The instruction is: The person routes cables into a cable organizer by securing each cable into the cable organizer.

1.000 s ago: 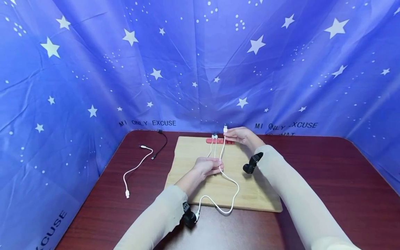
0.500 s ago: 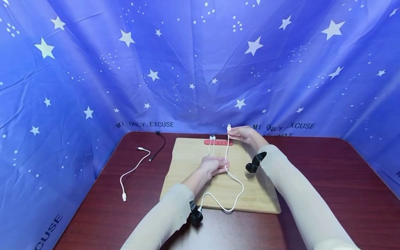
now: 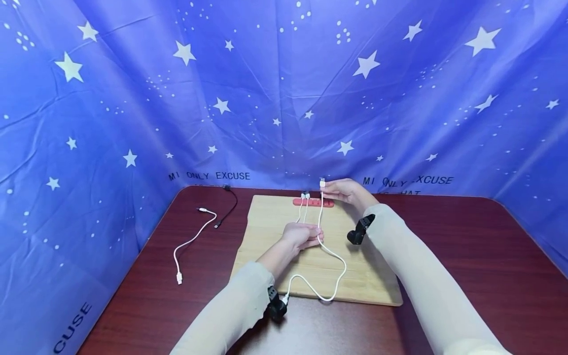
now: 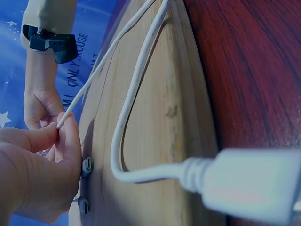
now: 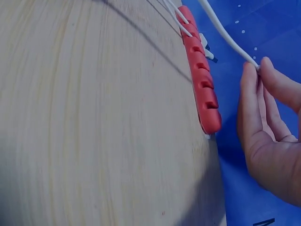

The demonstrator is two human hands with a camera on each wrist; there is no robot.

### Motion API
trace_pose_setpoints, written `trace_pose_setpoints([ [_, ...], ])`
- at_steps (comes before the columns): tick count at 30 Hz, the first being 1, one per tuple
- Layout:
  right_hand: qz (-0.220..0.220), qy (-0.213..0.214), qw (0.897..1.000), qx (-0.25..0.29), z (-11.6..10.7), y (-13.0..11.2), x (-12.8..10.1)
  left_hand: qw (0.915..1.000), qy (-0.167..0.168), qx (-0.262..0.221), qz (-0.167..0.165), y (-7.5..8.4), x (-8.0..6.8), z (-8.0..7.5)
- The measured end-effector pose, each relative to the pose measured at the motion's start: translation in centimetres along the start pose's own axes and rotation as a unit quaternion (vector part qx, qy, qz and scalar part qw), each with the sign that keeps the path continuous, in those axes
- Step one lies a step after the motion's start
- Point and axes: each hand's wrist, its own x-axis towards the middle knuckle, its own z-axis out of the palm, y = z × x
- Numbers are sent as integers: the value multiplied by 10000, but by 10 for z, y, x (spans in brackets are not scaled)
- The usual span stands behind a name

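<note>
My right hand (image 3: 348, 190) pinches a white USB cable (image 3: 341, 276) just below its upright plug (image 3: 322, 183), above the board's far edge. Lower down, my left hand (image 3: 301, 235) pinches the same cable between thumb and fingers. The cable loops over the board to its other plug (image 4: 254, 186), near the front edge. A red slotted cable clip (image 5: 200, 70) lies along the board's far edge. Two white cables (image 5: 178, 19) sit in its slots at one end; several slots hold no cable. The held cable is apart from the clip.
The wooden board (image 3: 266, 212) lies on a dark red table (image 3: 466, 256). A short white cable (image 3: 195, 236) and a short black cable (image 3: 230, 209) lie left of the board. A blue starry curtain (image 3: 284, 98) stands behind. Two small connectors (image 4: 86, 167) show beside my left hand.
Both hands, with the cable between them, shift slightly right over the board; the right hand then comes back a little left. The grip looks the same. The head view sways slightly.
</note>
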Motion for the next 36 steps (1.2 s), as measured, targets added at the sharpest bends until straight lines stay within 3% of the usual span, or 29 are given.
trace_pose_setpoints([
  [12,30,-414,9989,207,5,6,16,9992,275,293,36,4,-5,-9],
  [20,122,-205,9995,196,10,10,16,9988,331,364,52,7,-10,-9],
  [28,48,-196,9997,112,10,12,19,9987,346,361,57,6,-4,-12],
  [36,-76,217,9996,-173,14,12,26,9979,406,496,42,10,-3,-13],
])
